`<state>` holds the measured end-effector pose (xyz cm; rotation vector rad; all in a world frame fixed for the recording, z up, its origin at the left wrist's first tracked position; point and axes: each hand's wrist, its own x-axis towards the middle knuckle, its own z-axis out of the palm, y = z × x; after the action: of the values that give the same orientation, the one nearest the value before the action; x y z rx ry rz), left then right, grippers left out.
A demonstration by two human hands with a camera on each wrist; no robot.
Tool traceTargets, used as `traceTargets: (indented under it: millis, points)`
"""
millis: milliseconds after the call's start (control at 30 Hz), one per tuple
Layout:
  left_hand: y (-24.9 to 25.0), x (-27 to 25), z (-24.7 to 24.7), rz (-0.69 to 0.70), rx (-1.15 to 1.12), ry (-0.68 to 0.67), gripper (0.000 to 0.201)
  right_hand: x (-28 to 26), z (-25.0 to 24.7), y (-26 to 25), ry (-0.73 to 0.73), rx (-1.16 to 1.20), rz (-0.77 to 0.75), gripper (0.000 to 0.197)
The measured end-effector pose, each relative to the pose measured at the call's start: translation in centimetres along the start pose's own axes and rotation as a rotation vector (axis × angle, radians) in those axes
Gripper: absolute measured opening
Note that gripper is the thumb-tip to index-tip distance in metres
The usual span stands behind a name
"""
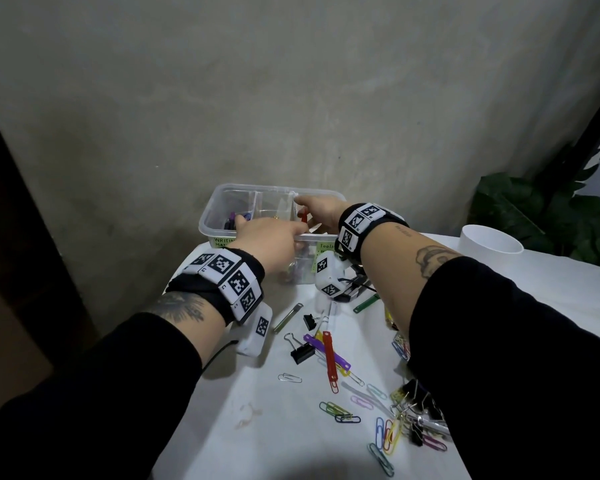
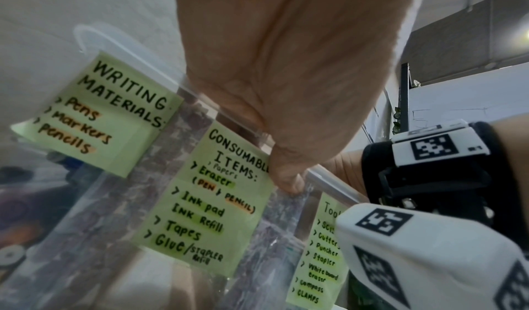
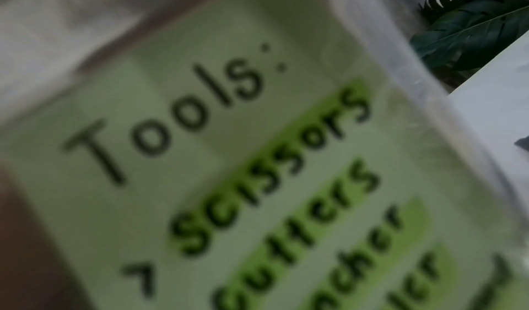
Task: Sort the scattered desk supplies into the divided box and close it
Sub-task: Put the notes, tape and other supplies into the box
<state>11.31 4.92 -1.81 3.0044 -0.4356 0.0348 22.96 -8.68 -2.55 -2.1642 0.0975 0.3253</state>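
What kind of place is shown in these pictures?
Probably a home desk or small workspace: a white-covered table against a bare grey wall, a clear plastic divided box with green handwritten labels, scattered coloured paper clips, and a leafy green plant.

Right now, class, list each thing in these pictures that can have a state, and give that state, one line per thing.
divided box: open, no lid on it
left hand: gripping the box's front wall
right hand: reaching into the box's right compartment
paper clips: scattered on the table
black binder clip: lying loose on the table
white cup: upright
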Motion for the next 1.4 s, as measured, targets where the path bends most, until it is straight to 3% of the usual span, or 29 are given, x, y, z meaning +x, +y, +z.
traceTargets:
  millis: [100, 200, 267, 333, 367, 467, 600, 667, 733, 867, 1067, 1167, 1267, 1333, 1400]
  points:
    - [-0.3, 0.4, 0.3, 0.004, -0.017, 0.007, 0.039, -1.9, -1.0, -1.1, 0.103, -0.038, -0.101, 0.048]
    - [-0.4, 0.5, 0.5, 0.015, -0.021, 0.016, 0.04, -3.5, -3.6, -1.9, 0.401, -0.08, -0.316, 0.02]
    - [-0.3, 0.4, 0.4, 0.019, -0.018, 0.014, 0.045, -4.2, -5.9, -1.5, 0.622, -0.165, -0.305, 0.024]
    - [-0.3, 0.3, 0.4, 0.025, -0.024, 0.016, 0.051, -5.0, -8.0, 0.3, 0.714, -0.285, -0.186, 0.028]
    - [-0.2, 0.2, 0.4, 0.027, -0.026, 0.021, 0.054, -5.5, -8.6, 1.3, 0.671, -0.375, -0.088, 0.028]
    - [-0.2, 0.2, 0.4, 0.021, -0.025, 0.025, 0.055, -6.8, -9.5, 5.0, 0.346, -0.718, 0.095, 0.029]
    - [-0.1, 0.1, 0.4, 0.021, -0.021, 0.018, 0.05, -7.4, -8.1, 8.3, 0.055, -0.734, 0.052, 0.037]
    - [-0.1, 0.0, 0.3, 0.022, -0.026, 0.021, 0.051, -7.7, -6.4, 8.9, -0.09, -0.876, 0.045, 0.046]
    - [0.0, -0.1, 0.2, 0.024, -0.027, 0.016, 0.052, -7.6, -5.3, 9.4, -0.138, -1.03, 0.005, 0.046]
    - [0.1, -0.3, 0.1, 0.028, -0.029, 0.015, 0.053, -8.1, -4.8, 9.1, -0.143, -1.249, -0.027, 0.047]
    - [0.1, -0.3, 0.1, 0.028, -0.027, 0.02, 0.058, -11.6, -9.9, 5.1, -0.131, -0.992, 0.066, 0.032]
    - [0.1, -0.2, 0.2, 0.027, -0.024, 0.023, 0.058, -14.0, -12.9, 2.3, -0.006, -0.863, 0.067, 0.03]
    - [-0.1, 0.1, 0.4, 0.025, -0.017, 0.024, 0.055, -15.6, -14.5, -0.6, 0.22, -0.69, 0.008, 0.022]
    - [-0.1, 0.2, 0.5, 0.022, -0.021, 0.02, 0.05, -15.5, -14.5, -2.3, 0.366, -0.576, -0.065, 0.019]
    - [-0.1, 0.2, 0.5, 0.026, -0.013, 0.02, 0.046, -14.8, -13.6, -3.6, 0.425, -0.475, -0.102, 0.022]
